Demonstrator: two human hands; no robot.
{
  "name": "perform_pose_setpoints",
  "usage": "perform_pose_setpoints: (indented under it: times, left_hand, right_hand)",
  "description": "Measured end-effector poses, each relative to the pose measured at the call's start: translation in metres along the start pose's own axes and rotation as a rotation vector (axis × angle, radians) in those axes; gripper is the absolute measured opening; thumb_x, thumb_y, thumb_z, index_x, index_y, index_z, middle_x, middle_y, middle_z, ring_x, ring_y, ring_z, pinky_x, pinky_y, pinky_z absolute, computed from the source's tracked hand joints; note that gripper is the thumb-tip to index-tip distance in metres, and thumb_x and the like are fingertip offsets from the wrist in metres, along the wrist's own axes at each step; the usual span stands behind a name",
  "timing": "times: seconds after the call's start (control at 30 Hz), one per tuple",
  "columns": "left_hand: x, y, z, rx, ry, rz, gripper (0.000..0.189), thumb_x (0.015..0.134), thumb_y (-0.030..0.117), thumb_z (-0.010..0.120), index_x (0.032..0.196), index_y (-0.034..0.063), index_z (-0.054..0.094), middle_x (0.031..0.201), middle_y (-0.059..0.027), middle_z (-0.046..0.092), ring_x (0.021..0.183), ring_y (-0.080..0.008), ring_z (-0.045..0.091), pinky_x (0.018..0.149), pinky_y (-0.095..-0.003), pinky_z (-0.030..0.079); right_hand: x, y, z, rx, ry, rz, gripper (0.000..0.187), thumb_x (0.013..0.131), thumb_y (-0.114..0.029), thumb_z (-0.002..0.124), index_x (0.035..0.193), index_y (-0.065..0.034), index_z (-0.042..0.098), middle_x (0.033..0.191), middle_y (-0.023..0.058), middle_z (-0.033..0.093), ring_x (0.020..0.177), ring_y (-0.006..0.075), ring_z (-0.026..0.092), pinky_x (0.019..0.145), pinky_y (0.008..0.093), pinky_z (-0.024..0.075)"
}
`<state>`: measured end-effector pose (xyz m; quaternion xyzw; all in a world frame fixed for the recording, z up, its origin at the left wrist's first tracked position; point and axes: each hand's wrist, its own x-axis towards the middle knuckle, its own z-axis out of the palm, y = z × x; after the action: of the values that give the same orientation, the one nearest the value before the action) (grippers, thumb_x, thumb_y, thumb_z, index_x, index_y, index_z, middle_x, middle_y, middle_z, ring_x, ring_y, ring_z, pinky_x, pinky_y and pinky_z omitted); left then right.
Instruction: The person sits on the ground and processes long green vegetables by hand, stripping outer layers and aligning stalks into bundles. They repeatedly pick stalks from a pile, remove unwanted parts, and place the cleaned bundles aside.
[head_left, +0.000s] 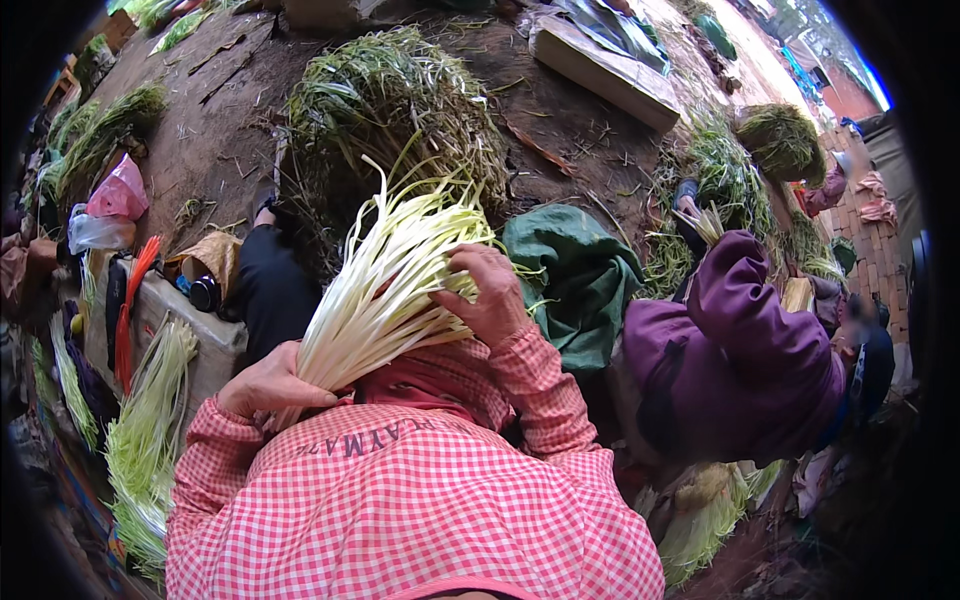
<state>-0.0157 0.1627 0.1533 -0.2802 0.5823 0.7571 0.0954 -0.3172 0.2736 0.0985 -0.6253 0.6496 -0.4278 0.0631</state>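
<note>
My left hand (279, 381) grips the lower end of a thick bunch of blanched, chive-like shoots (382, 289), white at the base and yellow-green at the tips. The bunch slants up and right over my lap and fans out loosely at the top. At its right edge is my right hand (491, 292), thumb and fingers curved around the leaves there; whether they pinch any shoots is unclear. Beyond the tips sits a big heap of green and withered leaves (397, 112). My checked red sleeves and apron fill the near part of the view.
On my left, a pale block (217, 315) stands beside red ties (135, 300) and laid-out shoots (150, 442). Pink and clear plastic bags (118, 187) lie farther left. A green cloth (570, 277) is at my right, near a co-worker in purple (735, 360) holding stalks.
</note>
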Motion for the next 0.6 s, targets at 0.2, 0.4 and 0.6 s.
perform_pose_setpoints:
  times: [0.2, 0.4, 0.6]
  left_hand:
    - [0.003, 0.005, -0.002, 0.032, -0.015, -0.001, 0.038, 0.075, 0.008, 0.079, 0.11, 0.0004, 0.066, 0.1, -0.0029, 0.068, 0.092, -0.0111, 0.061, 0.084, -0.0268, 0.049]
    - [0.0, 0.003, 0.005, -0.078, 0.02, 0.023, 0.041, 0.075, 0.006, 0.077, 0.113, -0.0003, 0.063, 0.1, -0.0033, 0.067, 0.091, -0.0097, 0.06, 0.083, -0.0255, 0.048]
    - [0.0, -0.002, 0.007, -0.057, 0.036, 0.004, 0.044, 0.074, 0.007, 0.079, 0.114, -0.0006, 0.063, 0.101, -0.0041, 0.067, 0.091, -0.01, 0.059, 0.084, -0.0259, 0.048]
  right_hand:
    - [0.015, 0.0, 0.006, -0.079, -0.066, -0.139, 0.052, 0.073, -0.042, 0.075, 0.111, -0.0081, 0.063, 0.115, 0.0125, 0.062, 0.112, 0.0325, 0.056, 0.096, 0.0429, 0.041]
    - [-0.003, -0.001, -0.009, -0.126, 0.038, -0.249, 0.037, 0.07, -0.039, 0.078, 0.087, -0.0081, 0.066, 0.09, 0.0069, 0.063, 0.089, 0.0268, 0.06, 0.082, 0.0411, 0.0421]
    - [-0.015, -0.003, -0.002, -0.103, 0.05, -0.194, 0.043, 0.075, -0.041, 0.074, 0.1, -0.0071, 0.065, 0.087, 0.0089, 0.063, 0.083, 0.0288, 0.061, 0.081, 0.0417, 0.0429]
